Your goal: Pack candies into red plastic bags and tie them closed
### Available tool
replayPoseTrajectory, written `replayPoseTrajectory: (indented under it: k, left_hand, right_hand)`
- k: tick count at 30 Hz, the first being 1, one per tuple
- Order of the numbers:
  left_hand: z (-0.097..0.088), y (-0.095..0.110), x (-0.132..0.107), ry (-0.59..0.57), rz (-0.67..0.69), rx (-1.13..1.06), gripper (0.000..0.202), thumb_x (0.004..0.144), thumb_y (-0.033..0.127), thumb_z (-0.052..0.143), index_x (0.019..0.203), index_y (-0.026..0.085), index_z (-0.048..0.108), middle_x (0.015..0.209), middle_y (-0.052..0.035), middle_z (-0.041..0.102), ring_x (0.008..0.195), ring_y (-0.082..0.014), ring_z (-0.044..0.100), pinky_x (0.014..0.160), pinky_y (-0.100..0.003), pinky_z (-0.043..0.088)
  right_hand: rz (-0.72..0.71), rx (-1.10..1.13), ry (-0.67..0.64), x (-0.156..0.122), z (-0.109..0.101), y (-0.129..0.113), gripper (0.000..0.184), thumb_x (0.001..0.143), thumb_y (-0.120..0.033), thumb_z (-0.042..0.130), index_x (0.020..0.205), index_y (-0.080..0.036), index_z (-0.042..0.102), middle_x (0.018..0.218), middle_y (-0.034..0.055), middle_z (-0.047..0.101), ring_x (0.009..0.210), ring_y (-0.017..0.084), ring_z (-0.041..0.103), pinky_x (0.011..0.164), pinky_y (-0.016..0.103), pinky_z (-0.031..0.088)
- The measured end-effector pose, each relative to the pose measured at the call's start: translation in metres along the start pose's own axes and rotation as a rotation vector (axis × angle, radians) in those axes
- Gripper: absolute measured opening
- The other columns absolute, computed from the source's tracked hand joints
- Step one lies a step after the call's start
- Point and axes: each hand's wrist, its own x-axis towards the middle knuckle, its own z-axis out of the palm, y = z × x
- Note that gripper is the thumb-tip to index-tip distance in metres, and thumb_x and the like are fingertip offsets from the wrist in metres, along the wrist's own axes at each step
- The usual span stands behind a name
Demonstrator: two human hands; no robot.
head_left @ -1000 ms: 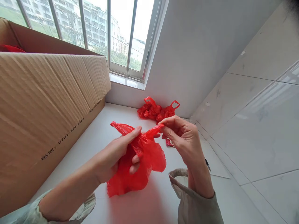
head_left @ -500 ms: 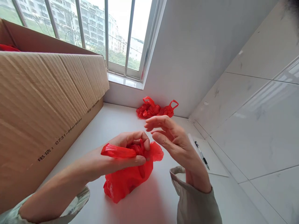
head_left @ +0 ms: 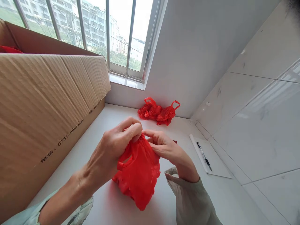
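Observation:
A crumpled red plastic bag hangs between both hands just above the white counter. My left hand pinches its gathered top from the left, with one handle loop showing under the thumb. My right hand grips the same top from the right, fingertips meeting the left hand's. A second red plastic bag lies crumpled on the counter farther back, near the wall, untouched.
A large cardboard box fills the left side, something red showing inside at its top. A sheet of paper with a pen lies to the right by the tiled wall. A window stands behind.
My right hand, which had let go half a second ago, has come back onto the bag's top. Both hands have bunched the bag together and lifted it slightly.

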Motion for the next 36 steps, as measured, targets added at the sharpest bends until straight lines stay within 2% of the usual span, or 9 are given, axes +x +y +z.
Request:
replayPoseTrajectory:
  k: [3, 5, 8, 11, 14, 18, 21, 28, 36]
  left_hand:
    - [-0.003, -0.001, 0.001, -0.022, 0.031, 0.038, 0.016, 0.08, 0.009, 0.037, 0.073, 0.022, 0.033, 0.088, -0.0013, 0.049, 0.061, -0.0117, 0.035, 0.051, -0.024, 0.03]
    - [-0.006, -0.006, 0.003, -0.1, 0.067, 0.089, 0.015, 0.081, 0.008, 0.038, 0.076, 0.023, 0.038, 0.093, -0.0017, 0.051, 0.058, -0.0111, 0.037, 0.051, -0.025, 0.031]
    - [-0.008, -0.015, 0.006, -0.211, 0.132, 0.16, 0.014, 0.085, 0.01, 0.04, 0.082, 0.023, 0.046, 0.101, -0.0034, 0.052, 0.058, -0.0114, 0.042, 0.053, -0.026, 0.036]
    - [-0.008, -0.021, 0.008, -0.193, 0.165, 0.255, 0.016, 0.089, 0.011, 0.037, 0.083, 0.021, 0.047, 0.105, -0.0058, 0.052, 0.061, -0.0129, 0.045, 0.058, -0.029, 0.04]
    - [-0.011, -0.026, 0.006, -0.201, 0.183, 0.333, 0.022, 0.087, 0.006, 0.033, 0.082, 0.02, 0.048, 0.102, -0.0066, 0.05, 0.06, -0.013, 0.042, 0.055, -0.03, 0.037]
    - [-0.014, -0.028, 0.002, -0.383, 0.098, 0.361, 0.027, 0.073, -0.005, 0.033, 0.073, 0.019, 0.044, 0.088, -0.0038, 0.048, 0.056, -0.0128, 0.037, 0.051, -0.029, 0.03]
    - [-0.009, -0.025, -0.001, -0.506, -0.013, 0.346, 0.027, 0.072, -0.006, 0.033, 0.07, 0.02, 0.038, 0.079, -0.0005, 0.043, 0.055, -0.0126, 0.032, 0.052, -0.028, 0.028]
    - [-0.002, -0.029, -0.001, -0.724, -0.212, 0.362, 0.028, 0.081, -0.001, 0.028, 0.081, 0.021, 0.045, 0.08, -0.0006, 0.041, 0.062, -0.0152, 0.042, 0.055, -0.027, 0.027]
    - [0.011, -0.037, -0.004, -0.848, -0.298, 0.457, 0.038, 0.08, -0.004, 0.027, 0.092, 0.018, 0.056, 0.084, -0.0036, 0.049, 0.069, -0.0162, 0.051, 0.061, -0.027, 0.03]
  right_hand:
    - [-0.137, -0.117, 0.157, 0.002, 0.001, -0.001, 0.023, 0.093, -0.034, 0.054, 0.104, -0.024, 0.072, 0.076, -0.0015, 0.062, 0.063, 0.011, 0.051, 0.056, 0.022, 0.041]
    - [-0.229, -0.27, 0.312, 0.0, 0.001, -0.005, 0.023, 0.094, -0.03, 0.052, 0.096, -0.024, 0.074, 0.083, -0.0006, 0.066, 0.069, 0.011, 0.055, 0.063, 0.023, 0.044]
    - [-0.272, -0.435, 0.413, -0.003, -0.004, -0.008, 0.024, 0.096, -0.028, 0.051, 0.094, -0.024, 0.074, 0.084, -0.0011, 0.068, 0.073, 0.012, 0.057, 0.068, 0.023, 0.044]
    - [-0.226, -0.461, 0.421, 0.0, -0.016, 0.0, 0.025, 0.096, -0.032, 0.049, 0.091, -0.023, 0.072, 0.08, -0.0007, 0.066, 0.073, 0.012, 0.058, 0.069, 0.023, 0.045]
    - [-0.16, -0.389, 0.445, 0.008, -0.037, 0.02, 0.024, 0.093, -0.034, 0.051, 0.086, -0.021, 0.07, 0.075, -0.0002, 0.065, 0.071, 0.012, 0.058, 0.067, 0.023, 0.046]
    - [-0.005, -0.381, 0.607, 0.015, -0.072, 0.06, 0.022, 0.086, -0.035, 0.054, 0.083, -0.02, 0.07, 0.067, -0.0005, 0.064, 0.061, 0.011, 0.054, 0.061, 0.023, 0.044]
    - [0.125, -0.388, 0.69, 0.017, -0.089, 0.091, 0.023, 0.083, -0.035, 0.052, 0.082, -0.02, 0.069, 0.066, -0.0006, 0.063, 0.058, 0.011, 0.055, 0.058, 0.023, 0.043]
    - [0.216, -0.413, 0.709, 0.029, -0.098, 0.141, 0.027, 0.08, -0.034, 0.046, 0.073, -0.02, 0.068, 0.062, -0.0014, 0.061, 0.056, 0.011, 0.057, 0.06, 0.023, 0.044]
    - [0.326, -0.566, 0.714, 0.033, -0.094, 0.148, 0.028, 0.082, -0.026, 0.044, 0.078, -0.02, 0.072, 0.064, -0.0002, 0.062, 0.06, 0.014, 0.058, 0.057, 0.024, 0.039]
